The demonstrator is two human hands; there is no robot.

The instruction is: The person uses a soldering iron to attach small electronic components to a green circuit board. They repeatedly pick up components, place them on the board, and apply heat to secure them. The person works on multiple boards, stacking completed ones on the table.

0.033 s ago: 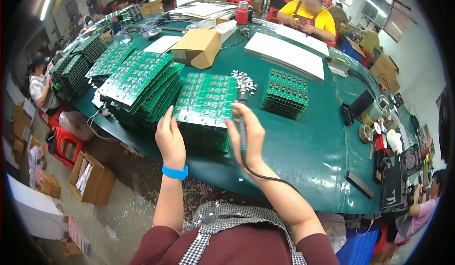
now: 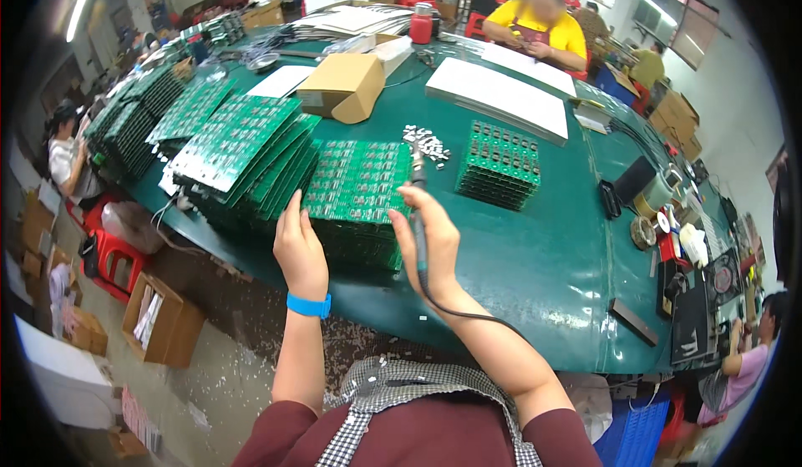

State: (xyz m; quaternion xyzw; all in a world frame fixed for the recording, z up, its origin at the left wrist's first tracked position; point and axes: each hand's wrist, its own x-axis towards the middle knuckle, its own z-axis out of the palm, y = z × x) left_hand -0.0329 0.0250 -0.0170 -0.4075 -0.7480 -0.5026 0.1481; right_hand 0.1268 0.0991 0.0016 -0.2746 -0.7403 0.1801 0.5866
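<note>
A stack of green circuit boards (image 2: 355, 181) stands at the table's near edge, its top board lying roughly level. My left hand (image 2: 301, 254), with a blue wristband, rests its outstretched fingers against the stack's near left corner. At the right side my right hand (image 2: 436, 237) holds a soldering iron (image 2: 420, 225) in the crook of the thumb, tip pointing away from me. Its thumb and fingertips are by the top board's right edge. The iron's cord runs back over my right forearm. Small white parts (image 2: 426, 145) lie loose just beyond the iron's tip.
Leaning board stacks (image 2: 238, 145) crowd the left side. A shorter board stack (image 2: 499, 164) stands to the right. Farther back are an open cardboard box (image 2: 342, 87), white panels (image 2: 497, 99) and a red flask (image 2: 421, 24). A dark bar (image 2: 633, 323) lies at right; a co-worker (image 2: 539, 28) sits opposite.
The top board, tilted with a pale glare in the earlier frame, now lies flatter on the stack. My right hand has shifted slightly left and down with the soldering iron.
</note>
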